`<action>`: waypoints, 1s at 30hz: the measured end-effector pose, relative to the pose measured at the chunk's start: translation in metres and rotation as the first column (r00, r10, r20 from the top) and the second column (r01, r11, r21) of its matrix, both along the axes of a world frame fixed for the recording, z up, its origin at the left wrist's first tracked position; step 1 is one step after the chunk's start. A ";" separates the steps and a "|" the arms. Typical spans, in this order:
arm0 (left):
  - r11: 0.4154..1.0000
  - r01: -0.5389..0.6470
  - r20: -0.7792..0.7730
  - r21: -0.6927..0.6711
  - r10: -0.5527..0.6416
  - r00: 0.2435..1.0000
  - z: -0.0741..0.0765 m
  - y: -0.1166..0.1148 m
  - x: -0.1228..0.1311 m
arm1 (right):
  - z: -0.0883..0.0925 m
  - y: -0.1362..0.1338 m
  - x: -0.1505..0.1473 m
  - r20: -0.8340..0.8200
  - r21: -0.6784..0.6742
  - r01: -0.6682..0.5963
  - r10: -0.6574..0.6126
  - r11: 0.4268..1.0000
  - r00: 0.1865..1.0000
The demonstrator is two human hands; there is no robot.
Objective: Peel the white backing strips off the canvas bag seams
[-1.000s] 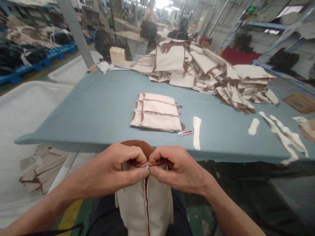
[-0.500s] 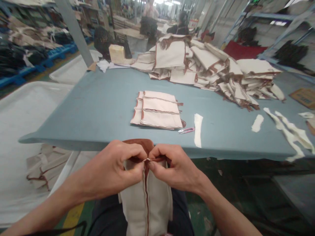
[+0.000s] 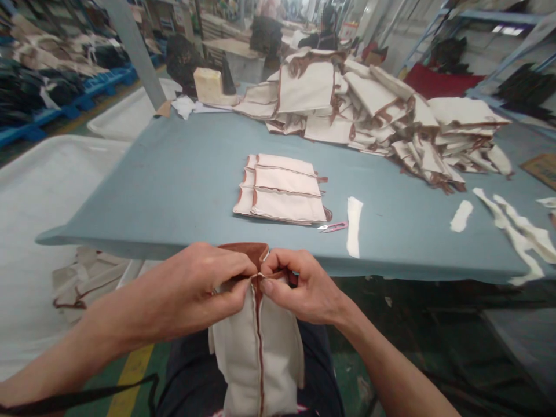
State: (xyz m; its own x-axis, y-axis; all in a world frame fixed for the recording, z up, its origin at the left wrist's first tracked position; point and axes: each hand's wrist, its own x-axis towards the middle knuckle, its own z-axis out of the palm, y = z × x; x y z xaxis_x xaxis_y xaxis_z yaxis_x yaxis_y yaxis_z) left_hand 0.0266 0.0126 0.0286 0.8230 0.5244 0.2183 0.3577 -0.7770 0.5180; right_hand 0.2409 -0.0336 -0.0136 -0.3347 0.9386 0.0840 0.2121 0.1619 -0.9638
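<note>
Slightly more parted at the thumbs (image 3: pixel 274 289) since the earlier frame, the left hand (image 3: pixel 204 284) and right hand (image 3: pixel 302 286) pinch opposite sides of a seam (image 3: pixel 261 353) atop a cream bag (image 3: pixel 280 347) at six o'clock, its handling seemingly unfinished. At nine, a white bin (image 3: pixel 47 185) holds cream pieces (image 3: pixel 93 278); at twelve, stacked pouches (image 3: pixel 286 180) look dealt with, while at one a loose heap (image 3: pixel 306 87) looks unsorted.

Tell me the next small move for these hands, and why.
I'd probably slide the left hand and right hand slightly down the seam to smooth it: both pinch the cream piece at the seam's top end, and just below the pinch brown shows between the raised edges.
</note>
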 end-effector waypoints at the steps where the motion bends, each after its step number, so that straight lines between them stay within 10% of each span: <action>1: 0.997 0.006 0.003 0.071 -0.006 1.000 -0.003 -0.002 0.001 | -0.001 0.000 -0.001 0.021 0.011 0.020 -0.020 1.000 1.000; 6: 0.986 -0.058 0.074 0.156 0.047 0.996 -0.018 -0.003 0.003 | -0.006 0.000 -0.007 0.104 0.079 0.108 -0.116 0.991 0.988; 14: 0.872 -0.033 0.248 -0.489 0.175 0.953 -0.013 0.002 0.007 | -0.005 -0.004 -0.015 0.032 0.005 0.088 -0.088 0.996 0.996; 21: 0.755 0.030 0.223 -0.655 0.156 0.962 -0.018 -0.001 0.003 | 0.003 -0.007 -0.020 0.028 -0.029 0.081 -0.080 0.996 0.996; 30: 0.895 0.124 0.090 -0.429 -0.094 0.991 0.002 0.008 -0.014 | 0.004 -0.010 -0.019 0.047 0.104 -0.019 0.014 0.994 0.999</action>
